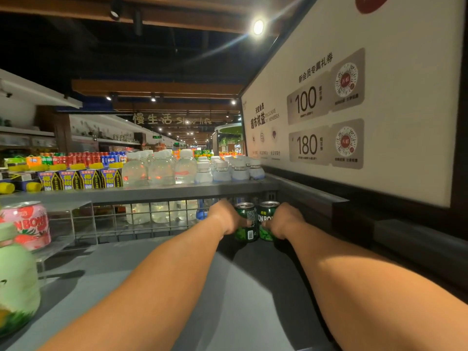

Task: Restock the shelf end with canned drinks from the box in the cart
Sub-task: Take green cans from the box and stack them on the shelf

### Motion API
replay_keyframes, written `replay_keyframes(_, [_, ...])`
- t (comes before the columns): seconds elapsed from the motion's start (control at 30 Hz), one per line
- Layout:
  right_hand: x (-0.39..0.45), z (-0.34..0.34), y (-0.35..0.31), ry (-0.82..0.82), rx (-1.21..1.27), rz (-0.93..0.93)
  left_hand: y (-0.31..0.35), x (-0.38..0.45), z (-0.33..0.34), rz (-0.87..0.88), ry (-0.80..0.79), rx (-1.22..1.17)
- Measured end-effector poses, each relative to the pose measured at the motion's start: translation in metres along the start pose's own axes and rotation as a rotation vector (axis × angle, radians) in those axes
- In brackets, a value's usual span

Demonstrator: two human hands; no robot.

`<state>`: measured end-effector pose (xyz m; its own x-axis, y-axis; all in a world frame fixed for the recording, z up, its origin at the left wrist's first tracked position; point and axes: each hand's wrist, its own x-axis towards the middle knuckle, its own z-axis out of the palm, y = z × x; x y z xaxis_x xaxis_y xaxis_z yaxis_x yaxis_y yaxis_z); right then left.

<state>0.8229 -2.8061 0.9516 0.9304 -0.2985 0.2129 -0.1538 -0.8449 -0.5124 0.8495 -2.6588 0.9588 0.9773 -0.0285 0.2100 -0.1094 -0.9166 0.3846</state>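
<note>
The fingers of the left hand (229, 219) were wrapped round one green can (247, 222), those of the right hand (285, 220) round a second green can (266, 220), both touching, upright, at the shelf's (152, 269) back right corner. Ideally they would be pushed flush to the wire grille (141, 219) before release, labels kept forward

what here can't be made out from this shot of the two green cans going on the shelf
- Head view: fingers of the left hand and right hand are hidden behind the two green cans.
- The box and cart are outside the frame.
- Whether the cans rest on the grey shelf: bases shadowed.
- Fine print on the white sign is too small.
</note>
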Motion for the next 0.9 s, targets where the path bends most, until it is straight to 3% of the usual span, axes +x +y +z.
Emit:
replay_keyframes(0.17, [-0.014, -0.012, -0.006, 0.009, -0.152, -0.044, 0.002, -0.016, -0.018, 0.043, 0.004, 0.033])
replay_keyframes(0.37, [-0.059, -0.042, -0.030, 0.096, -0.161, -0.129, -0.006, -0.048, -0.071, 0.059, 0.034, -0.035])
replay_keyframes(0.5, [-0.108, -0.060, -0.044, 0.055, -0.178, -0.203, -0.017, -0.099, -0.096, 0.057, 0.151, -0.200])
replay_keyframes(0.9, [-0.270, -0.059, -0.078, -0.030, -0.027, -0.476, -0.076, -0.298, -0.135, -0.105, 0.440, -0.260])
